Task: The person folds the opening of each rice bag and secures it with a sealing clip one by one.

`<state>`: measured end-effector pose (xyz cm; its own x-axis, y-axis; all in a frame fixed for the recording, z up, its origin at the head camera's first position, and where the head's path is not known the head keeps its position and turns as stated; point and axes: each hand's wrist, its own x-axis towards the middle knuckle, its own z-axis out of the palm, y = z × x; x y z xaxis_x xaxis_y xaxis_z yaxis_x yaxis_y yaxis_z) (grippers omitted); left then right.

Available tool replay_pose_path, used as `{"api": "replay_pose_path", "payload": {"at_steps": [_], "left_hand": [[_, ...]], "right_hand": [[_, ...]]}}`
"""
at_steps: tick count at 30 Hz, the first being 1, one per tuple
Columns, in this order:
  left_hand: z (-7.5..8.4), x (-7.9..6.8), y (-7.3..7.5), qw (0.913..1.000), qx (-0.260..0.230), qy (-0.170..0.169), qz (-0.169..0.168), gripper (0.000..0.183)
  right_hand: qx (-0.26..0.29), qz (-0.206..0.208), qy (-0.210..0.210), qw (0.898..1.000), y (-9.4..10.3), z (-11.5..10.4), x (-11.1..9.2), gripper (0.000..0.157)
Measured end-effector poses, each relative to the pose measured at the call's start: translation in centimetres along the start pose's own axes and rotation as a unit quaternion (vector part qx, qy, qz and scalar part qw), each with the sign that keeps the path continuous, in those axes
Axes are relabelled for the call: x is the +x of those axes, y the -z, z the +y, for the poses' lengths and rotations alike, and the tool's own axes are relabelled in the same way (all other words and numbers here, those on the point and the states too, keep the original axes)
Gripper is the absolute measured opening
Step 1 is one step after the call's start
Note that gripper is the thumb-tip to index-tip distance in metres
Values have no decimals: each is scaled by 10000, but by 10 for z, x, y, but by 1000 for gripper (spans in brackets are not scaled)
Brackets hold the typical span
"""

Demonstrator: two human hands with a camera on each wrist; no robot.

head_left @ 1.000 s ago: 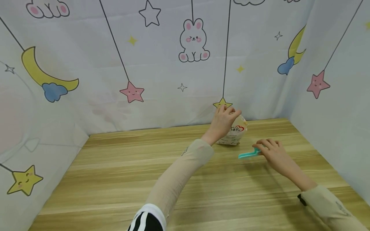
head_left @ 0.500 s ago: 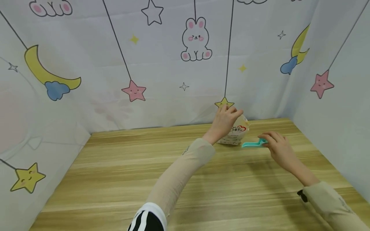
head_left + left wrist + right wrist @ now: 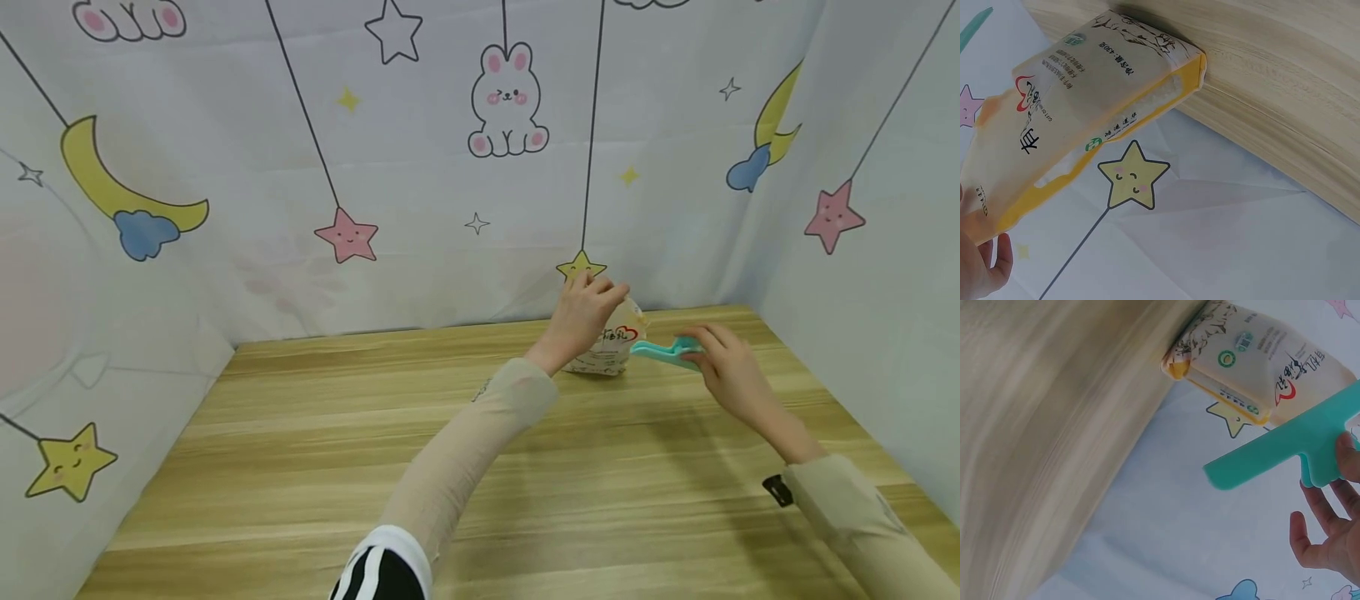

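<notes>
My left hand [image 3: 579, 323] pinches the folded top of a cream paper bag [image 3: 600, 357] that stands upright at the back of the table. Yellow edges, dark printed characters and a red heart mark the bag [image 3: 1079, 106] in the left wrist view. To its right, my right hand [image 3: 735, 375] holds a teal bag clip [image 3: 663, 353] by its handle, thumb on one side and fingers on the other. The clip's long bar points left, in the air near the bag's side. In the right wrist view the bar [image 3: 1266, 450] overlaps the bag's upper part; contact cannot be told.
The wood-grain table [image 3: 337, 450] reaches back to a white cloth backdrop [image 3: 420, 167] printed with stars, moons and a rabbit. A cloth side wall [image 3: 885, 333] runs along the right edge. A black tag [image 3: 778, 491] hangs by the right sleeve.
My right hand has raised the bag clip from lower over the table to about the bag's mid-height, and the bar's tilt has changed. My left hand and the bag have stayed put.
</notes>
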<state>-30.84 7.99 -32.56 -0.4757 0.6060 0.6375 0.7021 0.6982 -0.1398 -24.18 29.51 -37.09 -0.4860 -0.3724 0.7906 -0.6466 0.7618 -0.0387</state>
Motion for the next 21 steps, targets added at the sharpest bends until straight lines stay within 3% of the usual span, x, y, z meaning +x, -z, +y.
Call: {"api": "replay_pose_path", "payload": {"at_steps": [12, 21], "left_hand": [[-2, -1, -5, 9985, -110, -63, 538, 16], [-1, -1, -6, 9989, -106, -28, 455, 16]], "right_hand": [[88, 144, -581, 9982, 3, 3, 11, 35], [226, 173, -1231, 9920, 2, 8, 11, 32]]}}
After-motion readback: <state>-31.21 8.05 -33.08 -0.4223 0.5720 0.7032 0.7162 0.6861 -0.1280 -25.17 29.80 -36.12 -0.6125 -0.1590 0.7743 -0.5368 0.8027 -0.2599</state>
